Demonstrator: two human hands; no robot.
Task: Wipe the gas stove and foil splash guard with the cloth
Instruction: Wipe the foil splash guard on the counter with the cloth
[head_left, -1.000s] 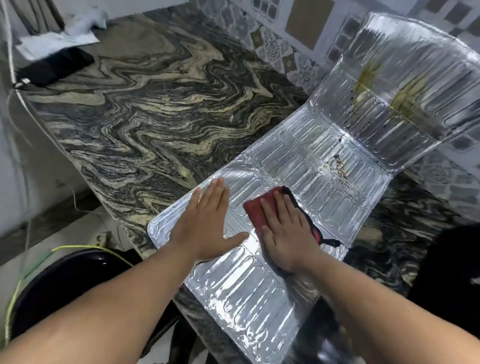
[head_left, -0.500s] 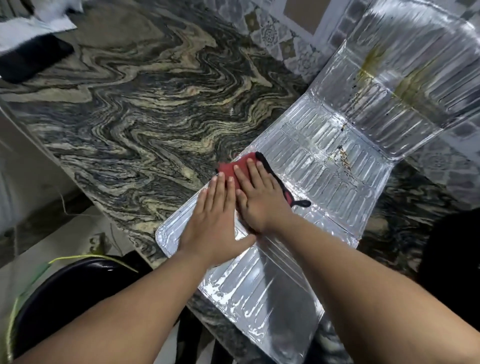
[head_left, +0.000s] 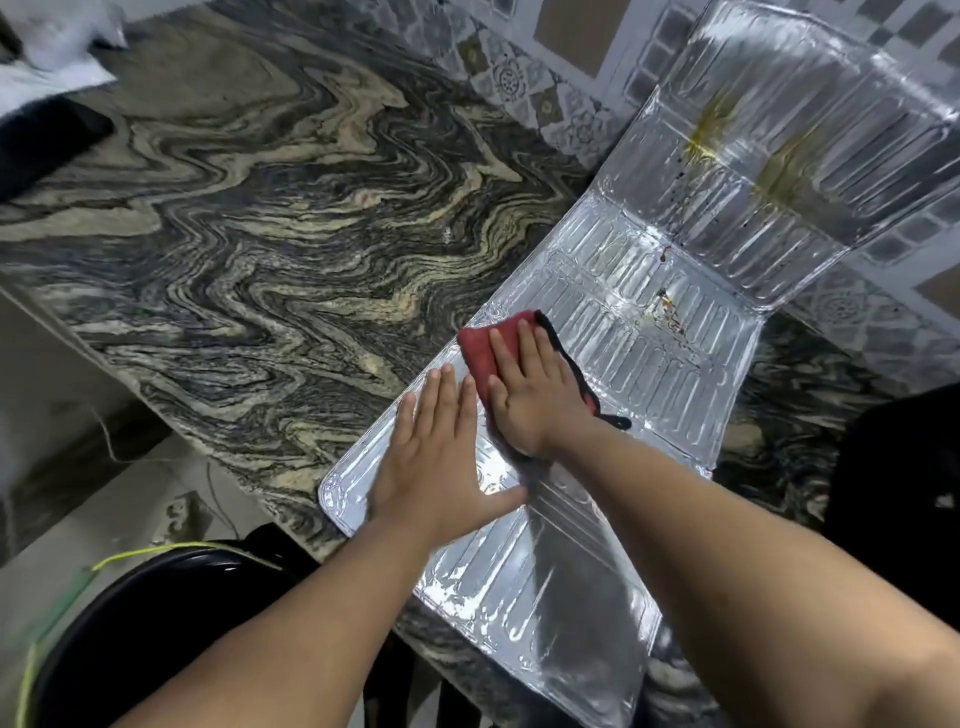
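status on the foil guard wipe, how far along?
Done: the near panel of the foil guard looks shiny, no spots visible. In hand: the right hand presses the red cloth flat on the middle panel while the left hand holds the foil down. Left: brown specks further along, yellow stains on the raised panel. No stove in view.

Bare tabletop (head_left: 270, 218) lies wide open to my left. Ahead, the splash guard's (head_left: 649, 332) raised far panel and the tiled wall (head_left: 519, 67) block my fingers.
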